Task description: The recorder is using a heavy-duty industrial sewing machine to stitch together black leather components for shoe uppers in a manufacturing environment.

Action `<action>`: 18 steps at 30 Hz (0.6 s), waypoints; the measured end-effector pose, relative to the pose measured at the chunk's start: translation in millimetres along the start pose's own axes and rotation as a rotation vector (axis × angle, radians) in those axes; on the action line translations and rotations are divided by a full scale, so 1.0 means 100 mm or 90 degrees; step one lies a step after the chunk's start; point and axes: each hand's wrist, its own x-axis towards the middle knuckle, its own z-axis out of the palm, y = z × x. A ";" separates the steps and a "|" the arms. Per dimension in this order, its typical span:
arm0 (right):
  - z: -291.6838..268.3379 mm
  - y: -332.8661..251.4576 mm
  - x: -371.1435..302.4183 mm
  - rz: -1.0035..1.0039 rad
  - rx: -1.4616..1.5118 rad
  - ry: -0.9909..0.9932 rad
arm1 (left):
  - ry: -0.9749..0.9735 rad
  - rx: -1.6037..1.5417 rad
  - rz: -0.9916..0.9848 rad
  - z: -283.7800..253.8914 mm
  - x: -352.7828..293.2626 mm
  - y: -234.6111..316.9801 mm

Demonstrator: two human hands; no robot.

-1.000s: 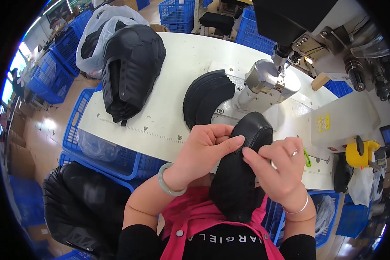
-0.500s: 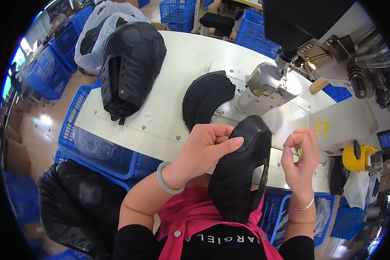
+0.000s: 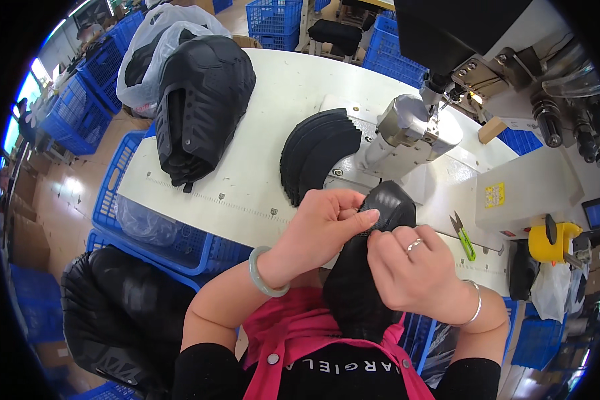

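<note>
Shoe upper [image 3: 391, 199]: was held before the pink apron [image 3: 283, 317], toe toward the sewing machine [image 3: 413, 133].
Left hand [image 3: 327, 223]: pinched the upper's edge near the toe.
Right hand [image 3: 412, 273]: was curled nearly closed beside the left thumb; its hold could not be told.
Toe seam [image 3: 395, 217]: looked already joined, the fingering there seemingly unfinished.
Curved pieces [image 3: 317, 150]: lay stacked, apparently unused.

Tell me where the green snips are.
In the head view, the green snips lie at right on the white table, between the right hand and the yellow holder.
</note>
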 end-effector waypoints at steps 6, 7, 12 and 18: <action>0.19 0.27 -0.15 0.212 0.136 0.141 | 0.018 -0.059 0.016 -0.04 0.02 -0.10; 0.19 0.31 -0.20 0.341 0.175 0.205 | 0.017 -0.088 0.003 -0.06 0.01 -0.08; 0.27 0.26 -0.72 0.698 0.472 0.136 | -0.065 -0.105 -0.025 -0.14 0.02 -0.04; 0.47 0.01 -0.87 0.729 1.099 0.263 | -0.075 -0.152 0.001 -0.18 -0.01 -0.17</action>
